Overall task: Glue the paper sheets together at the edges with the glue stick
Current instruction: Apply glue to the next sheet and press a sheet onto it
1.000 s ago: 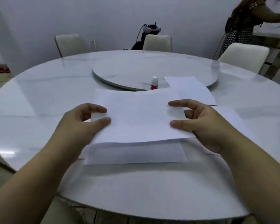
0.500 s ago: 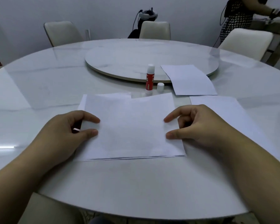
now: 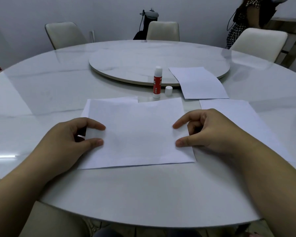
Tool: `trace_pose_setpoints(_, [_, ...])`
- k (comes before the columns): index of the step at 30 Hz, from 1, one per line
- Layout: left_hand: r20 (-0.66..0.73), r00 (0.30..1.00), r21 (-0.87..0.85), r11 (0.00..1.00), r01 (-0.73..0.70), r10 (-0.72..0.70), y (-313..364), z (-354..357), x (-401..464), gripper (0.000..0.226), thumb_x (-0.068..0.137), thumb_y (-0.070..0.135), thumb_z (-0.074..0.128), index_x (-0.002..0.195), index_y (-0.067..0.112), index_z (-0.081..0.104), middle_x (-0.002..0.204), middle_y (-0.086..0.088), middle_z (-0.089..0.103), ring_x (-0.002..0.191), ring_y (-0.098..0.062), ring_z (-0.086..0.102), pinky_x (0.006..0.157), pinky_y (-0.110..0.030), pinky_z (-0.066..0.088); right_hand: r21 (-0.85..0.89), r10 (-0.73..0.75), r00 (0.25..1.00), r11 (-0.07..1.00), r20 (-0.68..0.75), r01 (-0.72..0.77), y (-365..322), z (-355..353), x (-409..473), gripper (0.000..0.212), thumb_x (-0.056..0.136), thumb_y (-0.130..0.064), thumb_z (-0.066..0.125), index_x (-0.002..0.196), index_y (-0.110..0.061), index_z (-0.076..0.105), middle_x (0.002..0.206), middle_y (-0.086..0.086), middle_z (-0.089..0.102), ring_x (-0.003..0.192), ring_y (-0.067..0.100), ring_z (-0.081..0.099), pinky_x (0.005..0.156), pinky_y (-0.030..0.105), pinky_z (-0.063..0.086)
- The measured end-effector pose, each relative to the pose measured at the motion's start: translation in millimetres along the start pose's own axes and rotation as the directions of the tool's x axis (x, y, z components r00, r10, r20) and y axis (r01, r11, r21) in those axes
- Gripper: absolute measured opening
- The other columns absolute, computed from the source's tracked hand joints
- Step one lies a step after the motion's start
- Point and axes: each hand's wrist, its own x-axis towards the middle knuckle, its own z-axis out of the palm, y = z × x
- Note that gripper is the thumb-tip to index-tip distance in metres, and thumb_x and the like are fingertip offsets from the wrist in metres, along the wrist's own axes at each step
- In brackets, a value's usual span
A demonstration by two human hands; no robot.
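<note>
A white top paper sheet (image 3: 137,134) lies flat on a lower sheet (image 3: 113,100), whose far-left corner peeks out behind it. My left hand (image 3: 67,142) holds the top sheet's left edge, thumb and index tips on the paper. Its right edge is held the same way by my right hand (image 3: 210,132), with the other fingers curled beside the edge. Beyond the sheets a red and white glue stick (image 3: 157,82) stands upright and uncapped. Its white cap (image 3: 168,91) stands just to its right.
The round white table (image 3: 41,93) carries a lazy Susan (image 3: 126,65) at its centre. A loose sheet (image 3: 200,82) overlaps the lazy Susan's rim, and another sheet (image 3: 237,117) lies under my right wrist. Chairs (image 3: 162,30) ring the table. A person (image 3: 246,17) stands at the back right.
Both hands lowered the lifted top sheet onto the lower sheet and drew it toward me until its near edge lines up. The camera tilted down.
</note>
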Motion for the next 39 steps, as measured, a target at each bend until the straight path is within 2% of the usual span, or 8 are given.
trace_pose_setpoints(12, [0.012, 1.000, 0.052, 0.998, -0.018, 0.018, -1, 1, -1, 0.027, 0.078, 0.022, 0.073, 0.088, 0.046, 0.065, 0.081, 0.006, 0.071, 0.064, -0.005, 0.065, 0.057, -0.012, 0.045, -0.028, 0.003, 1.000, 1.000, -0.009, -0.004, -2, 2, 0, 0.030, 0.060, -0.012, 0.087, 0.083, -0.024, 0.073, 0.044, -0.011, 0.046, 0.041, 0.009, 0.039, 0.043, 0.015, 0.034])
trace_pose_setpoints(16, [0.013, 1.000, 0.075, 0.997, -0.027, 0.027, 1, 1, -2, 0.022, 0.078, 0.024, 0.072, 0.086, 0.044, 0.067, 0.084, 0.008, 0.070, 0.064, -0.001, 0.064, 0.061, -0.021, 0.045, -0.050, 0.008, 1.000, 0.999, -0.019, -0.009, -3, 3, -1, 0.030, 0.060, -0.013, 0.087, 0.083, -0.025, 0.073, 0.046, -0.011, 0.047, 0.044, 0.009, 0.040, 0.044, 0.017, 0.035])
trace_pose_setpoints(19, [0.019, 0.999, 0.102, 0.994, -0.046, 0.045, 0, 0, -2, 0.022, 0.078, 0.023, 0.073, 0.086, 0.042, 0.067, 0.093, 0.014, 0.066, 0.069, 0.001, 0.063, 0.061, -0.010, 0.042, -0.070, 0.019, 0.999, 0.997, -0.038, -0.021, -4, 3, -2, 0.033, 0.060, -0.014, 0.088, 0.085, -0.025, 0.071, 0.048, -0.011, 0.048, 0.044, 0.008, 0.042, 0.045, 0.019, 0.037])
trace_pose_setpoints(24, [0.071, 0.996, 0.354, 0.933, -0.069, 0.047, 8, -4, 4, 0.028, 0.075, 0.029, 0.075, 0.098, 0.041, 0.063, 0.139, 0.009, 0.041, 0.113, -0.017, 0.053, 0.091, -0.025, 0.043, -0.209, 0.005, 0.985, 0.977, -0.173, -0.042, -5, 4, -5, 0.049, 0.051, -0.026, 0.091, 0.089, -0.031, 0.060, 0.074, -0.007, 0.049, 0.062, 0.010, 0.049, 0.062, 0.023, 0.043])
trace_pose_setpoints(28, [-0.067, 0.984, 0.377, 0.917, -0.131, 0.168, 32, 3, 12, 0.039, 0.090, 0.034, 0.054, 0.129, 0.028, 0.051, 0.149, 0.004, 0.036, 0.136, -0.021, 0.032, 0.112, -0.036, 0.028, -0.074, -0.113, 0.868, 0.993, -0.483, 0.088, -21, 4, 1, 0.020, 0.080, -0.036, 0.069, 0.093, -0.023, 0.059, 0.076, -0.009, 0.041, 0.065, 0.009, 0.042, 0.060, 0.023, 0.035])
trace_pose_setpoints(31, [0.032, 0.986, 0.415, 0.895, -0.163, 0.164, 49, 35, 25, 0.049, 0.098, 0.028, 0.035, 0.145, 0.015, 0.031, 0.157, -0.002, 0.022, 0.145, -0.017, 0.013, 0.115, -0.028, 0.010, -0.334, -0.161, 0.934, 0.941, -0.318, 0.049, -34, 36, 22, 0.032, 0.097, -0.025, 0.042, 0.127, -0.018, 0.052, 0.129, 0.003, 0.047, 0.115, 0.016, 0.048, 0.101, 0.030, 0.037])
trace_pose_setpoints(33, [0.138, 0.979, 0.481, 0.854, -0.198, 0.149, 47, 59, 27, 0.054, 0.100, 0.029, 0.028, 0.150, 0.013, 0.016, 0.161, -0.003, 0.009, 0.147, -0.017, 0.005, 0.117, -0.030, 0.004, -0.545, -0.105, 0.988, 0.838, -0.112, 0.027, -29, 67, 32, 0.049, 0.100, -0.029, 0.029, 0.147, -0.014, 0.027, 0.158, 0.004, 0.019, 0.145, 0.018, 0.018, 0.117, 0.032, 0.015])
trace_pose_setpoints(39, [0.256, 0.963, 0.597, 0.769, -0.228, 0.087, 30, 71, 29, 0.058, 0.099, 0.038, 0.015, 0.151, 0.018, -0.001, 0.161, 0.002, -0.007, 0.147, -0.012, -0.007, 0.118, -0.033, -0.005, -0.691, 0.027, 0.999, 0.722, -0.022, -0.035, -16, 83, 35, 0.062, 0.099, -0.044, 0.016, 0.153, -0.017, 0.000, 0.162, 0.000, -0.006, 0.148, 0.011, -0.005, 0.118, 0.029, -0.003])
